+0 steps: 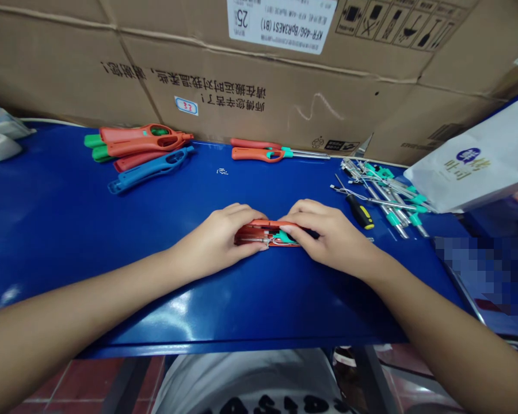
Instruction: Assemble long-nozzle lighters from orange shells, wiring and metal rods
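Note:
An orange lighter body (pixel 265 233) with a green trigger and bare inner parts lies on the blue table (pixel 69 230) in front of me. My left hand (pixel 222 238) grips its left end with fingers curled over it. My right hand (pixel 328 233) holds its right end, fingers pressed on top. Both hands rest on the table.
A pile of orange, red and blue lighter shells (pixel 142 152) lies at the back left. Two orange lighters (pixel 263 150) lie at the back middle. Several metal tubes with green ends (pixel 388 192) and a black-yellow screwdriver (pixel 359 211) lie right. Cardboard boxes (pixel 242 69) stand behind; a white bag (pixel 475 167) is at right.

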The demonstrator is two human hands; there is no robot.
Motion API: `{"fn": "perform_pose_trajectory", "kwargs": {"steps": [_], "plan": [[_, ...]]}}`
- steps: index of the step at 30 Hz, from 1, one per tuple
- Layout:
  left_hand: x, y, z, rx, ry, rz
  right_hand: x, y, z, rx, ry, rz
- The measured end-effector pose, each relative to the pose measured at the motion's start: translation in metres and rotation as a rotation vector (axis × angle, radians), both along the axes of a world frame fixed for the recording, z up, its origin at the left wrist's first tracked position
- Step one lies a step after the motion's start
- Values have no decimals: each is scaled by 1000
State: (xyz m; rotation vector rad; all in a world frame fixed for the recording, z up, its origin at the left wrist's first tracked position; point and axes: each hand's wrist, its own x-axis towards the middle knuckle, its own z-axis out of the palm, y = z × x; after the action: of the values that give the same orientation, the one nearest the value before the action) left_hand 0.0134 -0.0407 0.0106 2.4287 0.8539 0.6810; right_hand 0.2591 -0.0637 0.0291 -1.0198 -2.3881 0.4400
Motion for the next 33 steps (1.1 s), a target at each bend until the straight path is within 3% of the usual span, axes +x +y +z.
{"fn": "perform_pose_trajectory", "kwargs": {"steps": [3, 7, 12, 15, 18, 23, 27, 33], "plan": [[0, -1, 3, -123, -18, 56, 7, 3, 5, 93, 16, -51], [-6, 2, 10, -237, -12, 102, 27, 13, 11, 234, 35, -252], [-18, 6, 22, -233, 196, 67, 48, 25, 2, 60, -213, -302], [-22, 6, 27, -150, 304, 59, 47, 25, -2, 114, -246, -336], [-22, 3, 28, -58, 301, 64, 39, 17, 5, 145, -181, -233], [-7, -4, 18, 31, 150, -50, 30, 6, 15, 1, -310, 6], [-1, -6, 9, 90, 106, -71, 27, 4, 12, -61, -330, 31], [-2, -10, 9, 204, 140, -57, 21, -4, 14, -81, -384, 27]]}}
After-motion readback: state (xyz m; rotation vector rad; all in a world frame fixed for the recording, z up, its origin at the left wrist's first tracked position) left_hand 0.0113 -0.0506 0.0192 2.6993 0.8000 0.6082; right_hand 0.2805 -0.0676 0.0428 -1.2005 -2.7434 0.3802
